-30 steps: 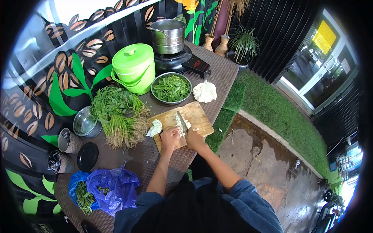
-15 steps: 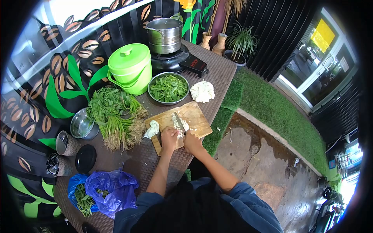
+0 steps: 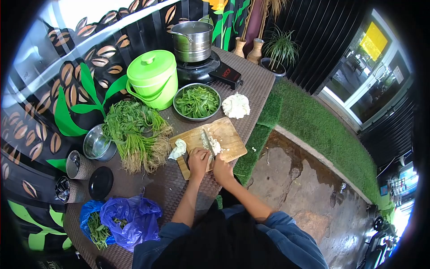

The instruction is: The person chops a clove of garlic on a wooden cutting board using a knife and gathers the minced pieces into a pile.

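Observation:
A wooden cutting board (image 3: 232, 142) lies near the table edge. My right hand (image 3: 222, 170) is closed round the handle of a knife (image 3: 207, 138), whose blade points away from me across the board. Finely chopped white bits, which look like garlic (image 3: 215, 146), lie along both sides of the blade. Close to the blade's left side, my left hand (image 3: 198, 160) has its fingers curled and pressed together; whatever they hold is hidden. A crumpled white piece (image 3: 180, 148) rests at the board's left edge, just beyond my left hand.
Behind the board stand a steel bowl of cut greens (image 3: 197, 102), a white heap (image 3: 236, 106), a green lidded bucket (image 3: 152, 80) and a pot (image 3: 193, 42) on a burner. Rooted greens (image 3: 138, 134) lie left, with blue plastic bags (image 3: 130, 222) nearer me.
The view has shifted slightly. My right hand and the knife handle have moved a little towards me, and more chopped white bits show to the right of the blade.

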`<state>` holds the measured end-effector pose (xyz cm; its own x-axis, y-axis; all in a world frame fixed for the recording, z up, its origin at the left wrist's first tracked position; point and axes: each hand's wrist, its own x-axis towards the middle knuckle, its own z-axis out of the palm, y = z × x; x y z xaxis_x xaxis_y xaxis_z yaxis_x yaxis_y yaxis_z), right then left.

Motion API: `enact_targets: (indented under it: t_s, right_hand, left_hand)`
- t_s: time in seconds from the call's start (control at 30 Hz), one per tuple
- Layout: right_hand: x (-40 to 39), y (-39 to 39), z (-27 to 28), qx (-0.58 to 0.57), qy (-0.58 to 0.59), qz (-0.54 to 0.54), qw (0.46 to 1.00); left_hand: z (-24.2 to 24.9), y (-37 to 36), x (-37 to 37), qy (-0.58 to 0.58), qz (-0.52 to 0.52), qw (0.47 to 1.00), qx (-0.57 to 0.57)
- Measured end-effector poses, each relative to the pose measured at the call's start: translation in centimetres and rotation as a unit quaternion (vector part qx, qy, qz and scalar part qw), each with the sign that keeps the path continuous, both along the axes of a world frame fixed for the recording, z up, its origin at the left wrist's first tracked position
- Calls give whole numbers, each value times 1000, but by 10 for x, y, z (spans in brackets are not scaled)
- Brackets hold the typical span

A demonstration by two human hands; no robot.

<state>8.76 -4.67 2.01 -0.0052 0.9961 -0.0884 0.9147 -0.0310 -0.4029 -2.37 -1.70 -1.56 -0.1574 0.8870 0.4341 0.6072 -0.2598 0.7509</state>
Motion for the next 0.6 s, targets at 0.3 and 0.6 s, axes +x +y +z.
enact_targets:
  t_s: [0.3,0.6]
  right_hand:
    - [7,11,-2,-13,14,45,999]
    - [5,5,3,-4,25,26,999]
  left_hand:
    - [3,-2,1,7,8,1000,-4]
    - [4,-2,2,19,10,1000,1]
